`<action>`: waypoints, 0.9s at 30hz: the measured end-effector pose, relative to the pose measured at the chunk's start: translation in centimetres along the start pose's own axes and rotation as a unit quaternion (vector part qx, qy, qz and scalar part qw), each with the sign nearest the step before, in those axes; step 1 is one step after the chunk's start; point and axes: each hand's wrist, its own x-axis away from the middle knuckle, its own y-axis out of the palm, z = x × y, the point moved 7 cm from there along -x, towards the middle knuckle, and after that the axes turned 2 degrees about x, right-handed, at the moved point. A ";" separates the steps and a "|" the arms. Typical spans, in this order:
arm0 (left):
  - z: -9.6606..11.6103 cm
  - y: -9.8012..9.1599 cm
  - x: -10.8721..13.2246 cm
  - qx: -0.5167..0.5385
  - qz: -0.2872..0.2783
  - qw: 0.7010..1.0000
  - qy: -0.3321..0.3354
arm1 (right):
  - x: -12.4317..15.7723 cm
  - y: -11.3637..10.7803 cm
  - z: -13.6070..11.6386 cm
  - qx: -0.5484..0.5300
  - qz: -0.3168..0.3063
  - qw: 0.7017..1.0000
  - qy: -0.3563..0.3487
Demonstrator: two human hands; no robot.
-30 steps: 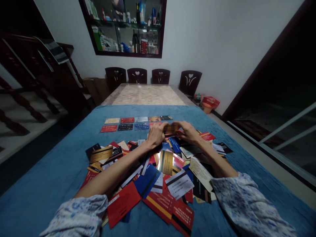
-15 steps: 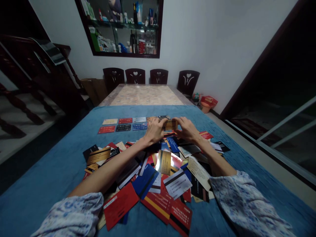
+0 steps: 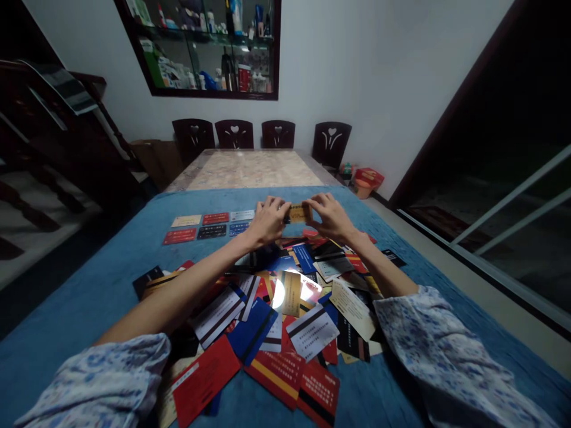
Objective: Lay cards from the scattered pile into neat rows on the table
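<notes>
Both my hands reach out over a blue cloth (image 3: 89, 285) and pinch one gold card (image 3: 298, 213) between them. My left hand (image 3: 266, 221) grips its left end, my right hand (image 3: 328, 217) its right end. The card is lifted above the far edge of a loose heap of cards (image 3: 285, 315), red, blue, black, gold and white. To the left of my hands, two short rows of cards (image 3: 206, 226) lie flat and aligned on the cloth.
Beyond the cloth the bare marble tabletop (image 3: 250, 169) runs to several dark chairs (image 3: 234, 134) at the wall. A wall cabinet (image 3: 200, 44) holds bottles. A staircase (image 3: 49, 148) rises at left, a glass door (image 3: 504, 220) stands at right.
My hands have carried the gold card away from me, up from the heap towards the far end of the laid-out rows. The view has shifted slightly as my head moved.
</notes>
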 end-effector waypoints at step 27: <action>-2.1 6.7 -3.8 0.011 -0.088 0.994 -0.067 | -3.0 7.6 4.4 -0.019 -0.214 0.975 0.059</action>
